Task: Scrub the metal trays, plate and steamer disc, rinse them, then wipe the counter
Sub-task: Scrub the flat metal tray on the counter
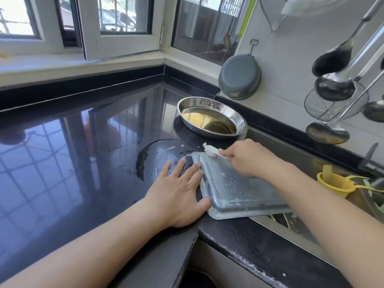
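Observation:
A rectangular metal tray [232, 190] lies upside down on the black counter [72, 152], partly over the sink edge, its underside flecked with suds. My left hand [178, 192] rests flat on the counter with straight fingers, its thumb against the tray's left rim. My right hand [249, 157] pinches a white scrub cloth [211, 150] at the tray's far corner. A deep oval metal plate [211, 117] stands behind the tray. More metalware shows in the sink under the tray [288, 221], mostly hidden.
A puddle ring of soapy water [151, 156] lies left of the tray. The sink [307, 161] holds a yellow strainer cup [334, 183]. A grey basin [240, 76] leans on the wall. Ladles and a wire skimmer [334, 100] hang at right.

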